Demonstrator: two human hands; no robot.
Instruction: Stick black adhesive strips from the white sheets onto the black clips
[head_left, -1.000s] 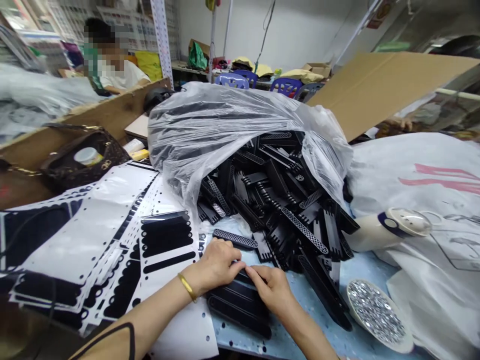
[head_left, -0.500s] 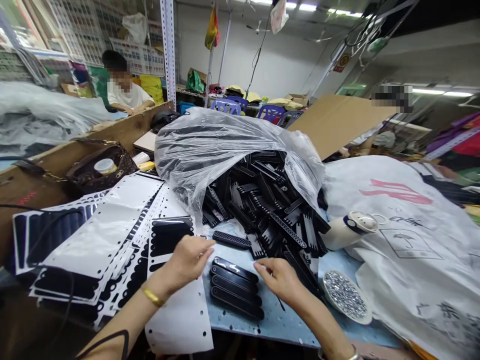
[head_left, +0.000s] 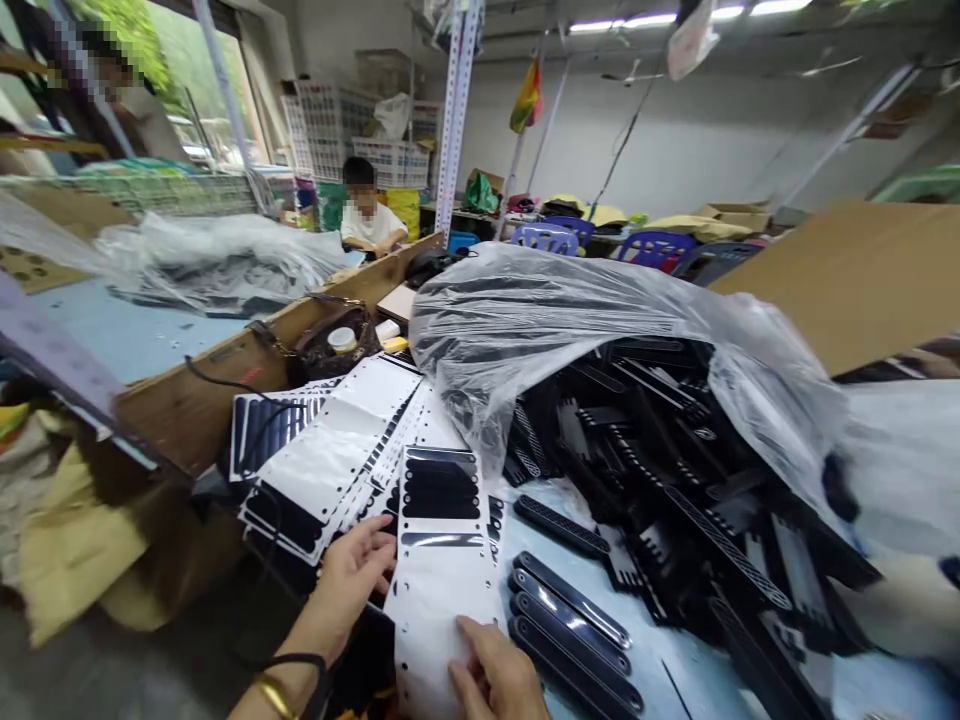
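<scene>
Left hand: the left hand (head_left: 351, 575) is hovering by the left edge of the white sheet (head_left: 439, 605), fingers loosely spread and pinching nothing that I am seeing
Right hand: the right hand (head_left: 499, 670) is lying over the lower part of that sheet, thumb and forefinger parted; whether they are gripping it I cannot tell
White sheet: it is lying at the near left of the table (head_left: 544, 492), its upper part carrying a block of black strips (head_left: 440, 490), a single dark strip (head_left: 442, 540) showing just below, the lower part showing white
Done, in my judgement: several loose strips (head_left: 574, 605) are lying side by side on the table, right of the sheet, apparently already taken off a backing; which one, I cannot tell
Left, in my judgement: the block is awaiting removal, and the fanned sheets (head_left: 341, 430) beyond the left hand are bearing more dark strips, so much seems outstanding
Bag: the clear plastic bag (head_left: 540, 300) is gaping toward the person, many black pieces (head_left: 652, 480) spilling from it; one patterned piece (head_left: 562, 525) is lying in front
Background: a co-worker in a white shirt (head_left: 367, 228) is sitting beyond the wooden board (head_left: 217, 370)
</scene>
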